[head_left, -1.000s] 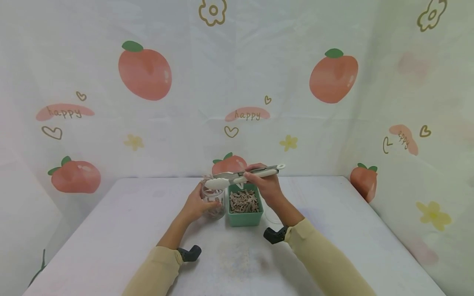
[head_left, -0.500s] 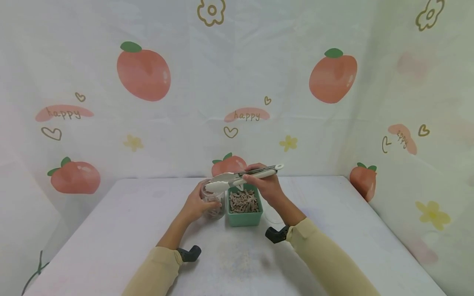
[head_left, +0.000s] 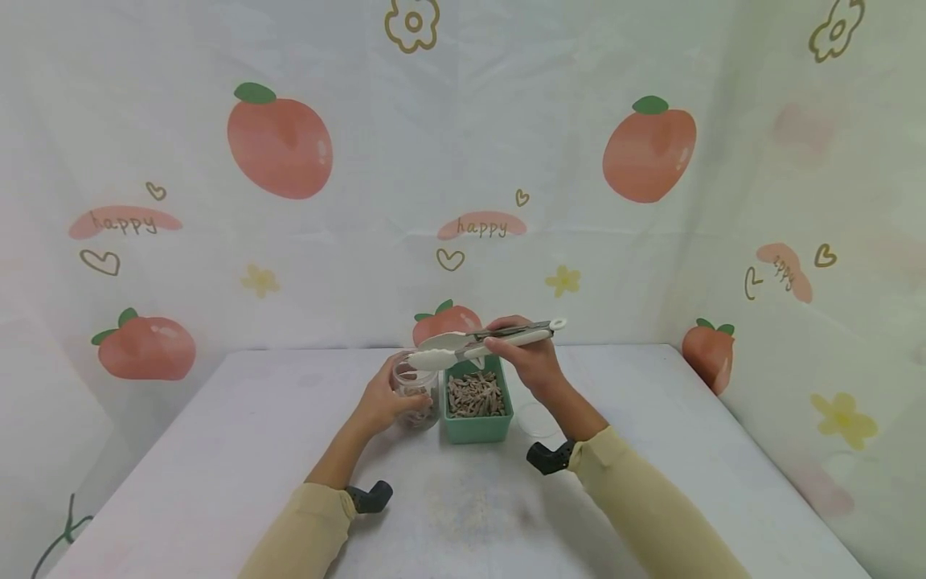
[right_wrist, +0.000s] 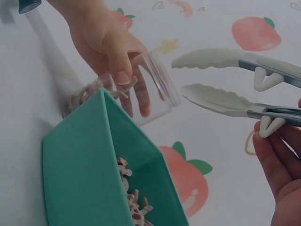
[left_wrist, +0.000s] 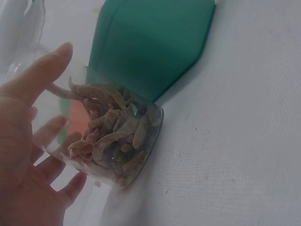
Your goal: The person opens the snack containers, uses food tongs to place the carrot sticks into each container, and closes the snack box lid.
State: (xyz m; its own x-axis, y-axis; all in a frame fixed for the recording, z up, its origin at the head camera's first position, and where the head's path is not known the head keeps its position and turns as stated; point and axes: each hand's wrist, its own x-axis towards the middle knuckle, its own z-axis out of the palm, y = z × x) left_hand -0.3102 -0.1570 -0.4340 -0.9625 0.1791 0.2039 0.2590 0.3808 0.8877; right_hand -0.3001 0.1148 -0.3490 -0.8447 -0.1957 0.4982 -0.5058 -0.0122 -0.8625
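My left hand (head_left: pixel 382 402) holds a clear jar (right_wrist: pixel 157 92) standing on the table, thumb on the near side and fingers around the far side. Brown, shrivelled strips (left_wrist: pixel 115 132) fill its lower part. In my right hand (head_left: pixel 526 360) is a pair of white-and-steel kitchen tongs (right_wrist: pixel 218 100). Their two scalloped heads are spread apart over the jar's mouth, with nothing between them. Right of the jar stands a green square box (head_left: pixel 477 432), holding many more of these strips (head_left: pixel 475 394). The tongs pass above the box's back part.
A clear round lid (head_left: pixel 538 420) lies flat to the right of the green box, near my right forearm. The white tabletop (head_left: pixel 463 507) runs back to a white curtain (head_left: pixel 463 145) printed with fruit.
Strips showed at the tongs' heads above the jar a second ago; now the heads hold nothing. The right hand and tongs have shifted slightly right. The left hand stays on the jar.
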